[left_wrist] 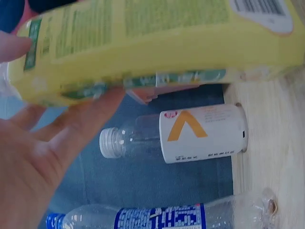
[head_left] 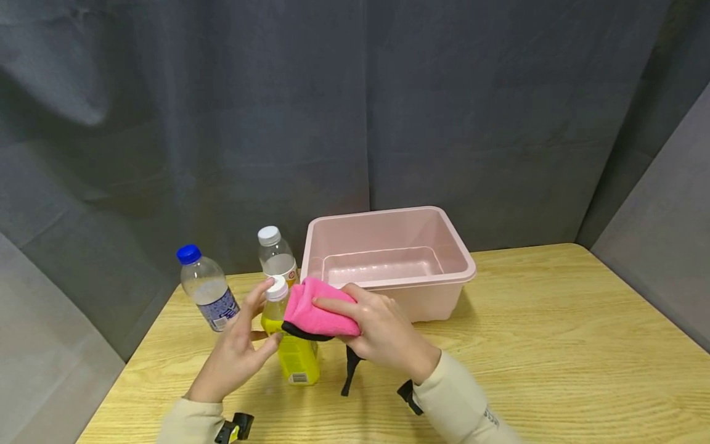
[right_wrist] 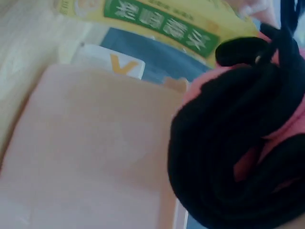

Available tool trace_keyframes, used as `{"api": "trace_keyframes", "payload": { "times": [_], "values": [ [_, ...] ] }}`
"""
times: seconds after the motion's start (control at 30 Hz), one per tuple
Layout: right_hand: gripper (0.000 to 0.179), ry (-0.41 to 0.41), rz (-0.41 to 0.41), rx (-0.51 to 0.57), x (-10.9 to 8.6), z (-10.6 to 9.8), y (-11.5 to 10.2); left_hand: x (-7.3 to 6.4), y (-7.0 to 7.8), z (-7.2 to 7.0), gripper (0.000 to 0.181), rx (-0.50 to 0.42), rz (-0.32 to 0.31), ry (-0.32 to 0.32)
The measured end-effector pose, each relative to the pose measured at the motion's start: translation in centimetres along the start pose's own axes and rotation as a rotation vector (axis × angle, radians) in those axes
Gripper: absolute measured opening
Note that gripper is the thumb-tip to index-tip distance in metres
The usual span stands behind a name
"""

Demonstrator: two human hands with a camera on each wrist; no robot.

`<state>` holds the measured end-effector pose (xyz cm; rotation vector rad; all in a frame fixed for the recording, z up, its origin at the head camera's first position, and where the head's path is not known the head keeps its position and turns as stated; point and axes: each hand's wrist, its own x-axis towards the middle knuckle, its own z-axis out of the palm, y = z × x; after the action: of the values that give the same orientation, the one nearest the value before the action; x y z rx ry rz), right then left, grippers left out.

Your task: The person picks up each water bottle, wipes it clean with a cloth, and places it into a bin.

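Note:
A bottle of yellow drink (head_left: 299,361) with a white cap stands on the table. My left hand (head_left: 235,354) curves round its upper part, thumb in front and fingers behind, as the left wrist view also shows (left_wrist: 33,157). My right hand (head_left: 383,327) grips a folded pink plush cloth (head_left: 318,308) with black edging, held against or just in front of the bottle's right side; contact is unclear. In the right wrist view the cloth's rolled black edge (right_wrist: 214,143) and dark cord loom close, hiding the right fingers. A black strap (head_left: 350,370) hangs below the cloth.
Behind my right hand stands a pink plastic bin (head_left: 388,283). A clear bottle with a white cap (head_left: 270,235) is behind the yellow one, and a blue-capped bottle (head_left: 208,287) to its left. Dark grey curtain (head_left: 277,123) borders the wooden table (head_left: 554,339) at the back.

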<state>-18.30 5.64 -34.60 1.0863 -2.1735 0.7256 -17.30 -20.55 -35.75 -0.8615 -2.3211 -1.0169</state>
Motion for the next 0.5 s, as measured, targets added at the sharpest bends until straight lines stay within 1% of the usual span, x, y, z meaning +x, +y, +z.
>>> {"api": "trace_keyframes", "payload": {
  "times": [0.13, 0.27, 0.43, 0.5],
  "values": [
    [0.053, -0.052, 0.017, -0.009, -0.12, 0.40, -0.36, 0.06, 0.12, 0.30, 0.090, 0.032, -0.005, 0.010],
    [0.050, -0.100, 0.047, 0.002, -0.06, 0.27, -0.36, 0.02, 0.16, 0.24, 0.090, 0.017, -0.020, -0.001],
    [0.039, -0.167, 0.065, 0.024, -0.22, 0.34, 0.03, -0.14, 0.29, -0.25, 0.086, -0.070, -0.095, -0.063],
    [0.035, -0.209, 0.072, 0.028, -0.32, 0.46, 0.19, -0.15, 0.40, -0.43, 0.085, -0.107, -0.127, -0.083]
  ]
}}
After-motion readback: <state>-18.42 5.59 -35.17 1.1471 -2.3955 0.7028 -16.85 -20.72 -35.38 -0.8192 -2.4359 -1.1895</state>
